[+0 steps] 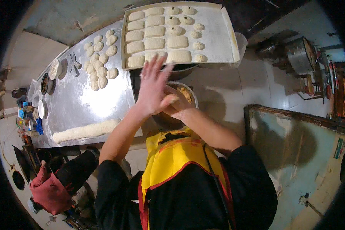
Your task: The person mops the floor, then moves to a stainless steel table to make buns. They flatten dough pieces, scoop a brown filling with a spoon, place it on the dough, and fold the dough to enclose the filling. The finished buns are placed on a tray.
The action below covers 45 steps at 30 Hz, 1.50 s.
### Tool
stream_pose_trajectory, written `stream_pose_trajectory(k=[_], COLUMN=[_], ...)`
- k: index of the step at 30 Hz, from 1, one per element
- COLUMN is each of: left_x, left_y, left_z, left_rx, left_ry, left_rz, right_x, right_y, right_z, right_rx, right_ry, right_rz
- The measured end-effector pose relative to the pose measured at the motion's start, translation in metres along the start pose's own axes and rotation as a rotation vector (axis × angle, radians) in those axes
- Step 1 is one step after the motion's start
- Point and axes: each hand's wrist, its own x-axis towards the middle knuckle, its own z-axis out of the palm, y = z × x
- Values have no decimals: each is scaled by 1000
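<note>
My left hand [154, 86] is held up in front of me, blurred, its fingers extended and slightly apart with nothing seen in them. My right hand [175, 108] meets it near the thumb and palm; its fingers are mostly hidden behind the left hand. Below both hands is a round metal bowl [196, 99] with an orange-brown filling [185, 94] in it. Just beyond my left fingertips lies a paper-lined tray [211, 34]. It carries rows of rectangular dough pieces [155, 31], round buns with dark filling at the top [172, 20], and small pleated buns [198, 45].
A floured metal table [74, 106] at left holds several dough balls [98, 63], a long dough roll [86, 130], tongs [74, 61], a white bowl [55, 69] and a dark bowl [45, 83]. A person in a red top [50, 195] is at lower left. A board [287, 138] stands at right.
</note>
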Motion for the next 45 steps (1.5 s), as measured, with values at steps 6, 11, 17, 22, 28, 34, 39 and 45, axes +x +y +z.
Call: stream_pose_trajectory(k=[6, 11, 17, 22, 28, 34, 39, 45], left_x=[-78, -146, -146, -139, -134, -133, -127, -132], left_y=[-129, -205, -204, -204, -204, -199, -198, -199], left_z=[35, 93, 121, 117, 113, 108, 101, 91], left_rx=[-188, 273, 631, 602, 573, 486, 455, 329], left_ry=[533, 107, 37, -18, -37, -4, -122, -125], left_rz=[-715, -1064, -931, -1001, -999, -1077, -1198, -1202], right_x=[24, 84, 203, 278, 315, 312, 299, 370], right_y=[-67, -175, -306, -373, -388, -385, -394, -299], right_z=[-74, -141, -229, -269, -300, -325, -278, -151], right_rx=[265, 83, -146, -544, -1981, -2190, -2141, -1676], right_ry=[172, 274, 329, 543, 793, 538, 596, 225], right_rz=[9, -244, -454, -594, -693, -703, -880, -750])
